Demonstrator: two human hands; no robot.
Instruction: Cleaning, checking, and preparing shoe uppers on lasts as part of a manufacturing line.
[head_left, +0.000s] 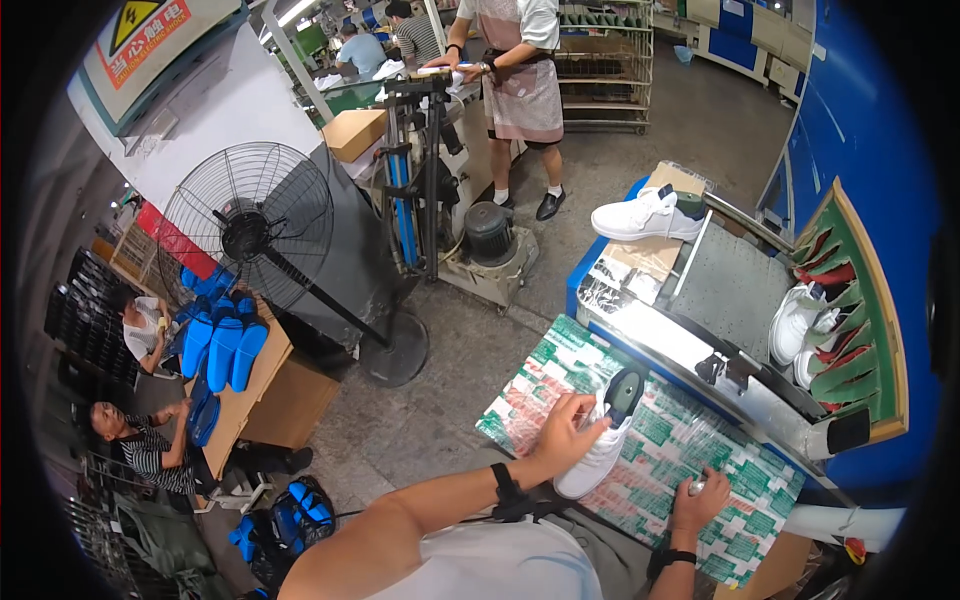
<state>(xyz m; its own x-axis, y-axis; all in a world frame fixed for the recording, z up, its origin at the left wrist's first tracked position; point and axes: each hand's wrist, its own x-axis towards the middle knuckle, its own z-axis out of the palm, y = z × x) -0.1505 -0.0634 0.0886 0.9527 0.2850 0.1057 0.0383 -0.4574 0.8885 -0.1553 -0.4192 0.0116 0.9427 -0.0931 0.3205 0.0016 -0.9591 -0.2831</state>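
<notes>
Right hand [705, 500] curled round a small silvery object [696, 488], kind unclear; it's right of the shoe, apart. White lace-up shoe, dark green in its opening [600, 466], sits on the green-and-red patterned board [740, 455], long axis near fore-aft, toe toward wearer. Left hand [563, 437] nearer: at its left flank, fingers touching; can't tell if pinching. Beyond: second white shoe [632, 219] on brown cardboard [624, 264].

Grey floor [600, 170] (blotchy) — pale wall [222, 92].

A worker's left hand [565, 437] touches a white shoe [598, 462] over a green-patterned tabletop [535, 385]. The right hand [706, 500] clutches a small pale object [696, 487].
</notes>
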